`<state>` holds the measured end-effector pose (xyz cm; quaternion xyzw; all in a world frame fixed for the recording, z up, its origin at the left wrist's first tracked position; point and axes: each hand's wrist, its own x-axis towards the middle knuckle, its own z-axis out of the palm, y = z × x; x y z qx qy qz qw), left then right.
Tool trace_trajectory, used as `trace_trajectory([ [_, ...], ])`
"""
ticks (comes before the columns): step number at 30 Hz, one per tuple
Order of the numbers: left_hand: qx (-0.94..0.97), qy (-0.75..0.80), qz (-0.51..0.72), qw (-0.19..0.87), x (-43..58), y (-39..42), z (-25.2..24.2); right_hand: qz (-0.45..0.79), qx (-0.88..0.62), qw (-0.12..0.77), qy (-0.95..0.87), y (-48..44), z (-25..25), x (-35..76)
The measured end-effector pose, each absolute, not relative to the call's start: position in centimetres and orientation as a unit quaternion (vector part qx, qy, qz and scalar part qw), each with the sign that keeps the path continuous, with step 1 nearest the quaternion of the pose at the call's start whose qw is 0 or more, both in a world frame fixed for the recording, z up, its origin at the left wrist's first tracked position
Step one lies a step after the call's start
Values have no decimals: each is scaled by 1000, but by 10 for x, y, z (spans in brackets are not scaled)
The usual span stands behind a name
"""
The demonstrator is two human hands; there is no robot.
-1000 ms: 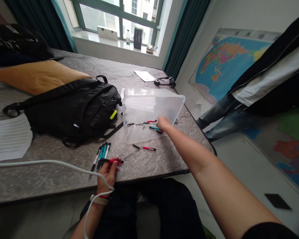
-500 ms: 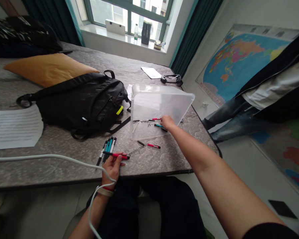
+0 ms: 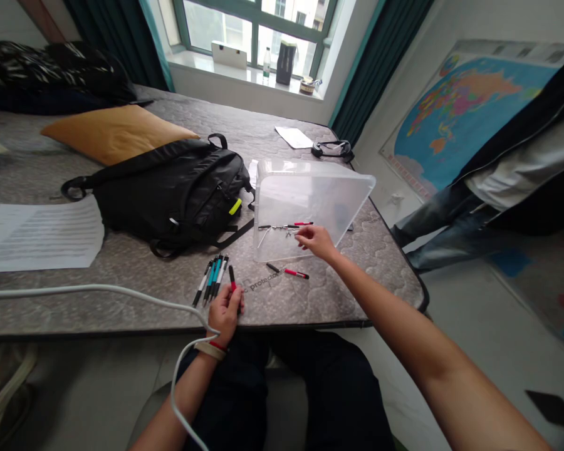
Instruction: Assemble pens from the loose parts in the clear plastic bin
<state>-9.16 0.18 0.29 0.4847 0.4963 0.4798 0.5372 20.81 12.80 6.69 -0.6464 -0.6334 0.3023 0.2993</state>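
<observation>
My left hand (image 3: 225, 310) is closed on a red and black pen (image 3: 232, 279), near the front edge of the mattress-like surface. Several white, teal and black pens (image 3: 211, 279) lie side by side just left of it. My right hand (image 3: 314, 240) reaches into a clear plastic bin (image 3: 314, 197) lying on its side; its fingers are pinched over small pen parts, and what they hold is too small to name. Inside the bin are red and black pen pieces (image 3: 303, 223) and small metal parts (image 3: 289, 233). A red barrel (image 3: 297, 274) and a black piece (image 3: 272, 267) lie before the bin.
A black backpack (image 3: 169, 194) lies left of the bin, beside an orange cushion (image 3: 122, 131) and printed paper (image 3: 42, 235). A white cable (image 3: 122, 289) crosses the front left to my left wrist. At the right stands a person (image 3: 451, 219).
The pen in my left hand has turned from nearly level to upright. My right hand has shifted slightly within the bin, and the teal and black piece beside it no longer shows.
</observation>
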Motion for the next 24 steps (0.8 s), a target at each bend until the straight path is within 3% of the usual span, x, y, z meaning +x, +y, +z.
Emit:
trace_trajectory([
  [6, 601, 495, 411, 474, -90, -1, 4, 444, -543, 315, -640, 64, 82, 160],
  [24, 654, 479, 387, 440, -88, -4, 4, 404, -513, 200, -731, 53, 111, 135],
])
